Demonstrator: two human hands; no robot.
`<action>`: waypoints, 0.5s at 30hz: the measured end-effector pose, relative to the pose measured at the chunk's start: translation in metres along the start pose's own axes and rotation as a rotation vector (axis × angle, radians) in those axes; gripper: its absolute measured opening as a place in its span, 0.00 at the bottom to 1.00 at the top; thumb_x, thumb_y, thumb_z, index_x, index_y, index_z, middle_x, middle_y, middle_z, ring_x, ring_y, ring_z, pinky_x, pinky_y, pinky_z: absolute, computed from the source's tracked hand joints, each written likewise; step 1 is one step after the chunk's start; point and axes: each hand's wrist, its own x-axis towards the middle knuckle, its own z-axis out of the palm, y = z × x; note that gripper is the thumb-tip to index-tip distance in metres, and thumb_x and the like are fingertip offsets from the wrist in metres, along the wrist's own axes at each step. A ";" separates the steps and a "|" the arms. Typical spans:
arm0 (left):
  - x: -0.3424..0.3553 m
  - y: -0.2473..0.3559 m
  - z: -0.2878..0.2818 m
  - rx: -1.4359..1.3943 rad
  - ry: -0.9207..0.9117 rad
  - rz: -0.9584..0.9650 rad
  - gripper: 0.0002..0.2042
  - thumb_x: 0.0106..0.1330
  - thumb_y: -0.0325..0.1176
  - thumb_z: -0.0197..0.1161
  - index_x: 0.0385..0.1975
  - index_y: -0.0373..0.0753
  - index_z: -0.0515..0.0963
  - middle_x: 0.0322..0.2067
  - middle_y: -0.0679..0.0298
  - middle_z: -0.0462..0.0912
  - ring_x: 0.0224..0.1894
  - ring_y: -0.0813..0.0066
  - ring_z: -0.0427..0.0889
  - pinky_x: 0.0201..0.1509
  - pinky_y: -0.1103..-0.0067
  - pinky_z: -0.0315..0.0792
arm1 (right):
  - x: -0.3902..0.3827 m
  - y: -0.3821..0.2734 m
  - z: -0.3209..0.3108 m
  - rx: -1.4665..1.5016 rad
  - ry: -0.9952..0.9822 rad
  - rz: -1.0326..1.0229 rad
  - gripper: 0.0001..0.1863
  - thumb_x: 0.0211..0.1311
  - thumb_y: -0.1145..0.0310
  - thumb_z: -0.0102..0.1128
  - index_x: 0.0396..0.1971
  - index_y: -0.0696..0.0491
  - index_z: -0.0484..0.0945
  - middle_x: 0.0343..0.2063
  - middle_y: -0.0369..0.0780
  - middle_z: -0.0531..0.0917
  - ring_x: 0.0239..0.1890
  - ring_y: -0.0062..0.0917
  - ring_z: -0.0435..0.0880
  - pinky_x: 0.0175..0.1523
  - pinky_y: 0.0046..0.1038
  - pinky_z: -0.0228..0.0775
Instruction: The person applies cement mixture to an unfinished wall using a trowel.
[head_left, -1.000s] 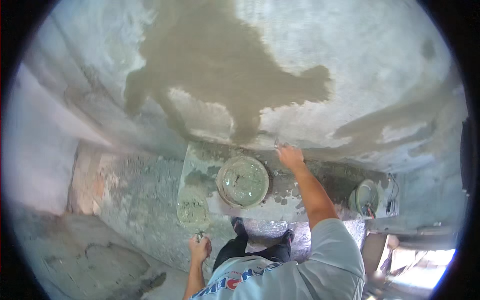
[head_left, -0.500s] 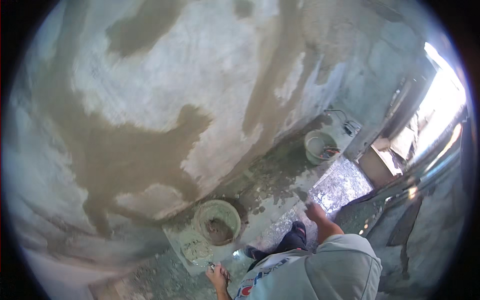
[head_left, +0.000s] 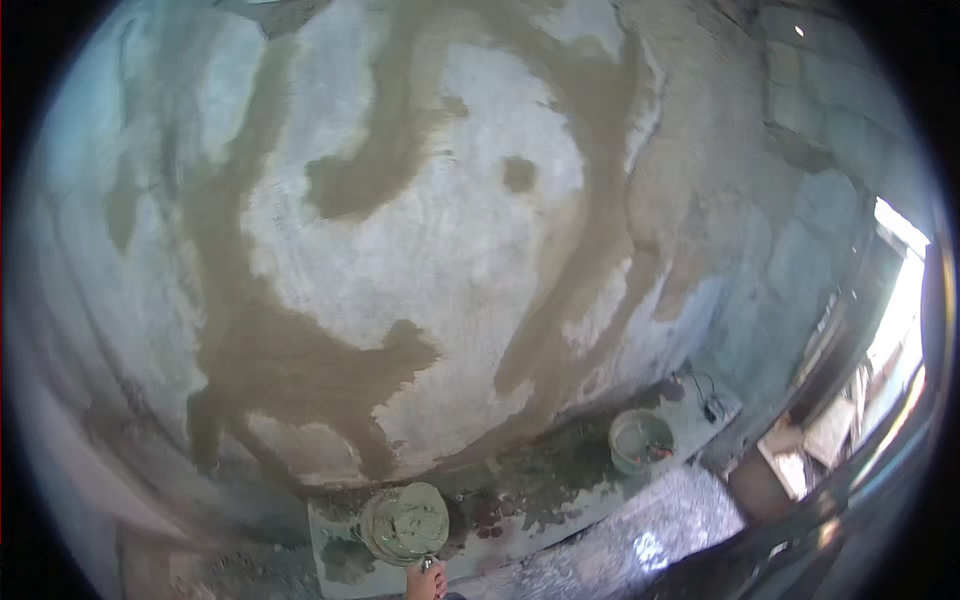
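Observation:
My left hand (head_left: 426, 582) shows at the lower edge. Its fingers are wrapped round the short handle of a flat mortar board (head_left: 405, 520) spread with wet grey mortar. The board lies over a round bucket (head_left: 425, 489) and hides most of its mouth, so its contents cannot be made out. Both are beside the foot of the wall, where the bucket stands on a pale slab (head_left: 325, 525). My right hand is out of the picture.
A tall wall (head_left: 480, 260) with darker damp patches fills most of the view. Farther right stands a second bucket (head_left: 641, 440) with something orange in it, near a small dark object with a cord (head_left: 714, 408). Boards (head_left: 830, 430) lean by a bright opening at the right.
My view has tilted up, showing more wall. My left hand has carried the board from beside the bucket to over it. My right hand, body and feet have left the picture.

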 end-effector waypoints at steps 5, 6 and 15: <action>0.006 -0.065 0.048 0.044 -0.149 -0.002 0.14 0.73 0.47 0.55 0.27 0.49 0.69 0.11 0.73 0.58 0.08 0.79 0.57 0.10 0.76 0.52 | 0.035 -0.005 -0.012 -0.033 -0.128 -0.057 0.39 0.43 0.50 0.72 0.55 0.55 0.71 0.38 0.48 0.82 0.42 0.44 0.81 0.46 0.43 0.72; -0.001 -0.068 0.058 0.029 -0.128 0.021 0.14 0.73 0.47 0.55 0.27 0.49 0.69 0.11 0.73 0.58 0.08 0.79 0.57 0.10 0.76 0.52 | 0.038 -0.001 -0.010 -0.092 -0.172 -0.073 0.41 0.47 0.46 0.68 0.58 0.54 0.69 0.38 0.49 0.81 0.41 0.44 0.80 0.46 0.44 0.72; -0.102 -0.032 0.084 -0.079 0.066 -0.018 0.13 0.69 0.38 0.64 0.25 0.47 0.68 0.12 0.71 0.63 0.09 0.78 0.61 0.11 0.78 0.54 | 0.102 -0.009 0.016 -0.382 -0.314 -0.269 0.44 0.63 0.34 0.54 0.70 0.50 0.62 0.36 0.52 0.80 0.39 0.47 0.79 0.42 0.47 0.70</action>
